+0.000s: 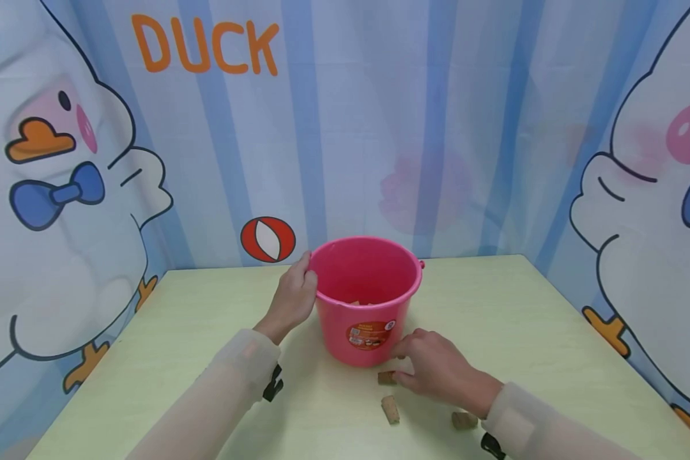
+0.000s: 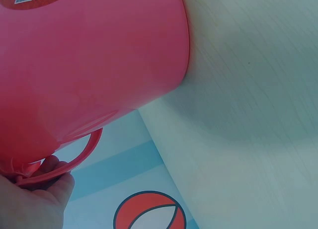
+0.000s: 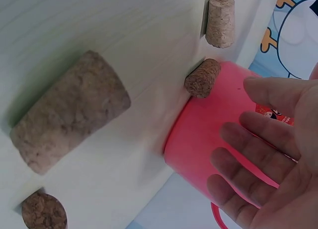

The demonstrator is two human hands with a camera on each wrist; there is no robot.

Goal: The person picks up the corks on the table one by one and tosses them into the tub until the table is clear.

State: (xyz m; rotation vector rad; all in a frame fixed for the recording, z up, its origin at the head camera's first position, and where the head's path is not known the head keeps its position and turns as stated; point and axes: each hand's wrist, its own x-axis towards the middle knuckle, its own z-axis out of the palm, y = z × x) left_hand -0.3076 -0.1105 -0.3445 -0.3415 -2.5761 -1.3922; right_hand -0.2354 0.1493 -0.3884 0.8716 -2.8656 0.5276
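Note:
A pink bucket (image 1: 365, 319) stands upright on the table, with light brown bits (image 1: 355, 303) just visible inside. My left hand (image 1: 293, 294) holds its rim at the left; in the left wrist view its fingers curl by the rim and the bucket's handle (image 2: 89, 148). Low in front of the bucket, my right hand (image 1: 437, 370) reaches toward a cork (image 1: 386, 377). The right wrist view shows that hand's fingers (image 3: 258, 149) spread and nearly straight, holding nothing. Nearer me lie a second cork (image 1: 390, 409) and a third cork (image 1: 464, 420), beside the right wrist.
The pale yellow table (image 1: 224, 319) ends at a blue striped curtain (image 1: 368, 128) printed with ducks, which also runs along both sides. In the right wrist view a large cork (image 3: 69, 112) lies close to the camera, with another cork (image 3: 44, 211) below it.

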